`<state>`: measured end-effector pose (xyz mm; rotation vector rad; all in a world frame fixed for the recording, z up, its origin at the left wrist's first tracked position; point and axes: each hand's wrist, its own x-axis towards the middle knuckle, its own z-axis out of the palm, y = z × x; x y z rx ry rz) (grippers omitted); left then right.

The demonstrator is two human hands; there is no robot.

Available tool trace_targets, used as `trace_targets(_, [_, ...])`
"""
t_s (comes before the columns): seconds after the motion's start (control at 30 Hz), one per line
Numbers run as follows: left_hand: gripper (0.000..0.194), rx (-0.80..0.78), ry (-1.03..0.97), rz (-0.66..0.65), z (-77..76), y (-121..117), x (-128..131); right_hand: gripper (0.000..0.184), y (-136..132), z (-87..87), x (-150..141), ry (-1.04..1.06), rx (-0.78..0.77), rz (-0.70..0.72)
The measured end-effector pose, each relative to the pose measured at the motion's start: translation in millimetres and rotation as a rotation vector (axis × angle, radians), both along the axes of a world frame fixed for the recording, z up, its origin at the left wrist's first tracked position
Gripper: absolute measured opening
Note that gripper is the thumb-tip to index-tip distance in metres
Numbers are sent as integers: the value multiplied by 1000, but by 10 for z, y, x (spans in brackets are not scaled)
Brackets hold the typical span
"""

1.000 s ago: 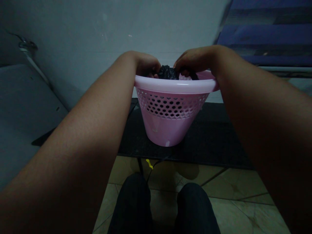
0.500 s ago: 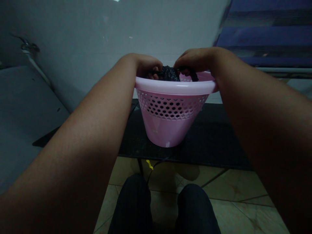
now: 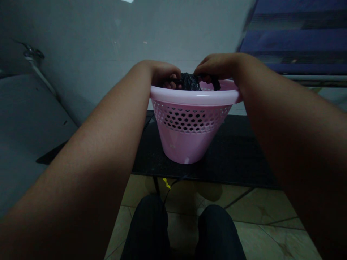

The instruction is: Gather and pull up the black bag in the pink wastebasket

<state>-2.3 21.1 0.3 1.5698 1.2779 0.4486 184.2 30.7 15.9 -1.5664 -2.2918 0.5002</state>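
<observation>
Our left hand (image 3: 162, 72) and right hand (image 3: 217, 66) both gripped a crumpled black bag (image 3: 189, 81) above the pink basket (image 3: 189, 122) near the tabletop's (image 3: 238, 155) front edge. The rim hid most of the bag and our fingertips.

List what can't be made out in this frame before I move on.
- Inside of the pink basket: head view, hidden by its near wall and rim.
- Black crumpled material: only its top shows above the rim; too dark to tell what it is.
- Fingertips of left hand and right hand: curled into the material, behind the rim.
- Metal fitting on the wall: dim and blurred.
</observation>
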Motion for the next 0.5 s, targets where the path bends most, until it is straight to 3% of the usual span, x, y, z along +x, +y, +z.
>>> trace_targets(0.5, [24, 27, -25, 17, -2, -44, 13, 18, 26, -6, 8, -7, 50, -19])
